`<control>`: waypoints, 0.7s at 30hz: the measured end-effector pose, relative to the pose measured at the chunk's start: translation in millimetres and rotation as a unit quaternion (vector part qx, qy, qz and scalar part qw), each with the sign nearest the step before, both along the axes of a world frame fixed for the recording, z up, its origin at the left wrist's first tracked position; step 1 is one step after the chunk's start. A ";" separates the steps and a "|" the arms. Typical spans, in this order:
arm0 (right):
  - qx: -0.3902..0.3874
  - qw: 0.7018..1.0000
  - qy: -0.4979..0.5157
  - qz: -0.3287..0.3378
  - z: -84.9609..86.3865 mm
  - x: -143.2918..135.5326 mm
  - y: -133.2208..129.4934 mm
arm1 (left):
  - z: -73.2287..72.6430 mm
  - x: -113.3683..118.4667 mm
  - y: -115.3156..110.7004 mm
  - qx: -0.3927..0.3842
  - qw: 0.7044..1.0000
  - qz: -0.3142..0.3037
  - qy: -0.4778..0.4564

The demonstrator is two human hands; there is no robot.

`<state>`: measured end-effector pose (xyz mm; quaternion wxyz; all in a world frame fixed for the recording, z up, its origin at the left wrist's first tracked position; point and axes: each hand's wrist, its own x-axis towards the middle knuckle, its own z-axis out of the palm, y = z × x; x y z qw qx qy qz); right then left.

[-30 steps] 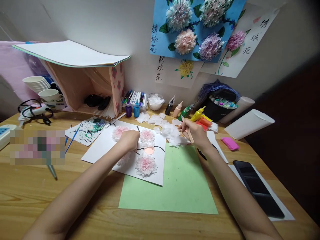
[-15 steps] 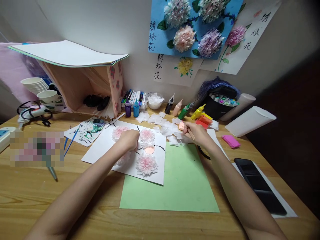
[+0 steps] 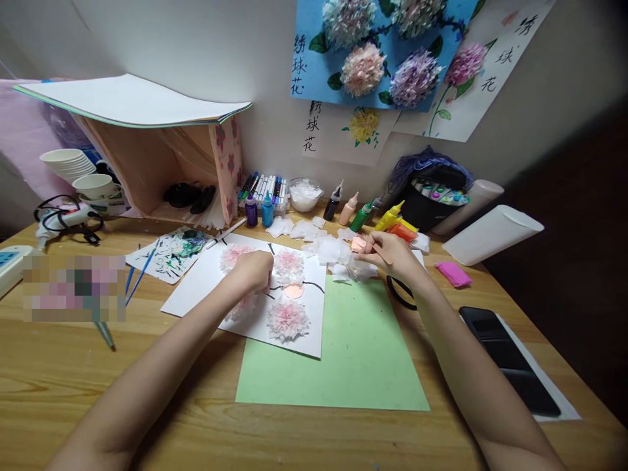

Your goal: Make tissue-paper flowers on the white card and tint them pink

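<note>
My left hand [image 3: 252,271] rests curled on the white sheet [image 3: 191,294], between fluffy pink-and-white paper flowers [image 3: 288,320]; what its fingers hold, if anything, is hidden. A flat peach-coloured patch [image 3: 294,290] lies on the sheet right of that hand, near black painted branch lines. My right hand [image 3: 392,252] is closed around a small flat wooden stick [image 3: 382,254]. Its fingertips reach down to the loose white tissue paper pieces [image 3: 333,250]; whether they pinch one I cannot tell. A peach-coloured lump [image 3: 358,244] sits just behind those fingertips.
Green paper [image 3: 333,379] lies partly under the white sheet. Paint bottles [image 3: 331,204], a glass bowl [image 3: 305,196] and markers line the wall. Left are a paint-smeared sheet [image 3: 171,255] and brushes; right are a pink packet [image 3: 453,274] and a black case [image 3: 510,360].
My right hand has turned and lowered its fingertips toward the tissue pieces, moving off the peach lump and keeping the stick. My left hand stays in place.
</note>
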<state>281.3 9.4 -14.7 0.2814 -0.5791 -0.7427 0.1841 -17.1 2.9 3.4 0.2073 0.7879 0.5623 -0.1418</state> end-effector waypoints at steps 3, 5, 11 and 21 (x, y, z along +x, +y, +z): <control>-0.009 1.000 -0.010 0.016 0.5 0.2 0.6 | 0.3 0.0 -0.4 0.001 1.000 -0.003 0.002; -0.020 0.999 -0.004 0.045 1.6 1.1 0.7 | 0.5 0.1 -0.8 0.001 1.000 -0.004 0.002; -0.052 0.992 0.043 0.111 -0.1 3.5 3.8 | 0.4 0.3 -0.5 0.000 1.000 -0.005 0.007; -0.046 0.995 0.086 -0.003 0.7 -5.6 2.3 | 1.3 1.4 -0.7 -0.001 1.000 -0.003 0.019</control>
